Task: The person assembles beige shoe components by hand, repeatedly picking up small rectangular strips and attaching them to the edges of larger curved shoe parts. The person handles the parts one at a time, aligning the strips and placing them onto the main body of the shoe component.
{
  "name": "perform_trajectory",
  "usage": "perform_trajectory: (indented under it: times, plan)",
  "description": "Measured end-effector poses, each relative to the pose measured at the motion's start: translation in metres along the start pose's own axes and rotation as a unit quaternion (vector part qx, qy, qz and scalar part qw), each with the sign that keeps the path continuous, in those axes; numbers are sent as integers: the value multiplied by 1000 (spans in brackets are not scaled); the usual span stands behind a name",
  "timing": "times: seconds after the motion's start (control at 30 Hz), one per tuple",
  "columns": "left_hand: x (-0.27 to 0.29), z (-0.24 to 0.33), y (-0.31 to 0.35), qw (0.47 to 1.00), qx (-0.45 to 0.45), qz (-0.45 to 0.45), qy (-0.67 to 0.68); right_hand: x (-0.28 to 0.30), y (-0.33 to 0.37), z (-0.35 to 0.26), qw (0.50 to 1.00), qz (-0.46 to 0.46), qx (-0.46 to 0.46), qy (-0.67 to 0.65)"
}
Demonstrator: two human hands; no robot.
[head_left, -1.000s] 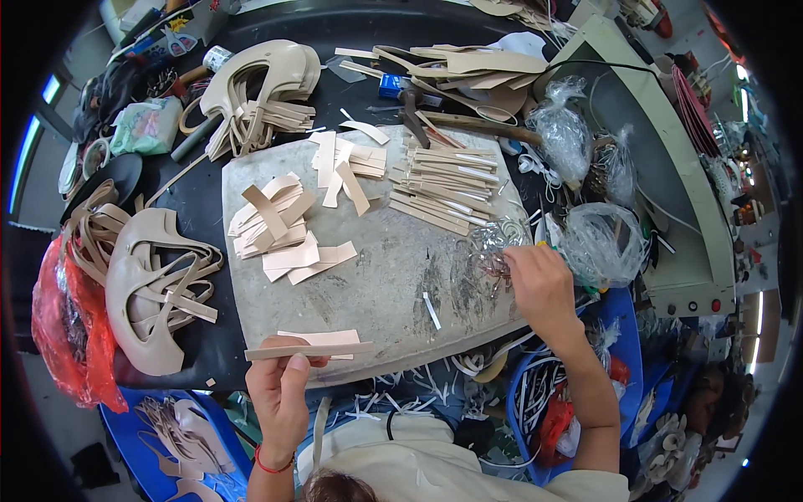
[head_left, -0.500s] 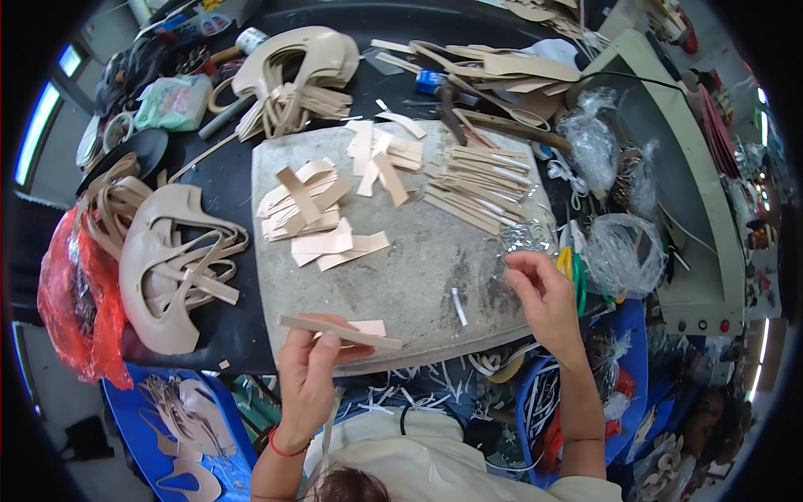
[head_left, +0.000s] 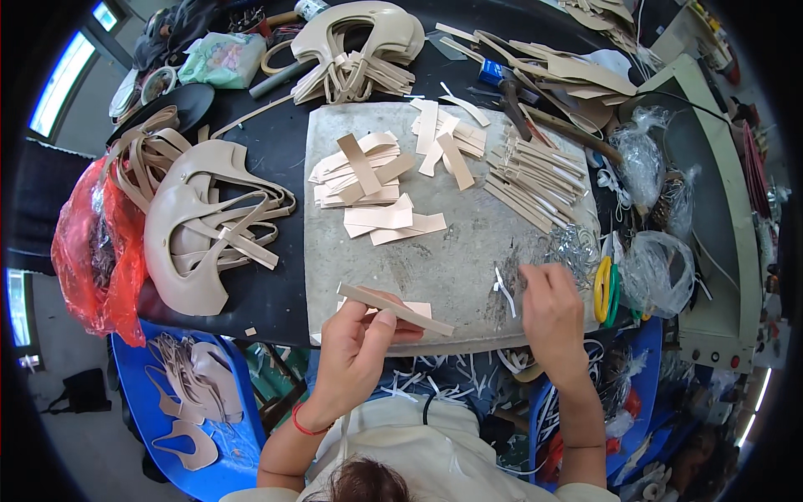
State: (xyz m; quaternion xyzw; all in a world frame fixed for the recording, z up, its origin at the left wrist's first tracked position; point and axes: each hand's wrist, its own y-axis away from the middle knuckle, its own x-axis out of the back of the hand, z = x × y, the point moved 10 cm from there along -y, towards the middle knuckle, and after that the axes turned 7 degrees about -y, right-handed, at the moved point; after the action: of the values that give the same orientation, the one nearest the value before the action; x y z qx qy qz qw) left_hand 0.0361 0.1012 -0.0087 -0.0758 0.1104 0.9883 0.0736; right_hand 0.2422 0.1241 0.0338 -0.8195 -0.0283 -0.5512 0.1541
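Observation:
My left hand (head_left: 355, 343) grips a narrow folded beige leather strap (head_left: 401, 311) between thumb and fingers, held slantwise over the near edge of a grey stone slab (head_left: 468, 293). Behind that strap lies part of a flat, paler leather piece. My right hand (head_left: 554, 322) hovers over the slab's near right, fingers bent down and together; whatever they pinch is hidden. Just left of its fingertips are thin white strips (head_left: 504, 293). Small shiny metal pieces (head_left: 573, 244) are scattered beyond this hand.
Flat leather strips (head_left: 368, 176) lie in piles across the slab, with narrow folded straps (head_left: 535, 180) stacked at right. Yellow-and-green-handled scissors (head_left: 604, 289) rest beside clear plastic bags (head_left: 657, 263). Curved beige leather parts (head_left: 188, 226) stand at left, near a red bag (head_left: 96, 243). Blue bins (head_left: 242, 393) flank my lap.
The whole view has shifted, bringing the slab rightward. My right hand has come from the metal pieces toward the white strips and turned downward. My left hand still holds the strap.

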Motion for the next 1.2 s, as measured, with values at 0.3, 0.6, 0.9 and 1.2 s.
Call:
perform_trajectory:
  times: [0.3, 0.6, 0.9, 1.2]
  plan:
    - [-7, -4, -3, 1000, 12, -3, 27, 6, 9, 10, 873, 5, -203, -443]
    - [-8, -3, -2, 999, -1, 7, 32, -53, 11, -44, 736, -167, -243, -609]
    - [-12, 1, 1, 997, -60, -20, -38, -45, 6, -46, 813, -117, -222, -525]
    - [-4, -12, 0, 978, 76, -19, 192, -51, 12, -23, 790, -163, -225, -546]
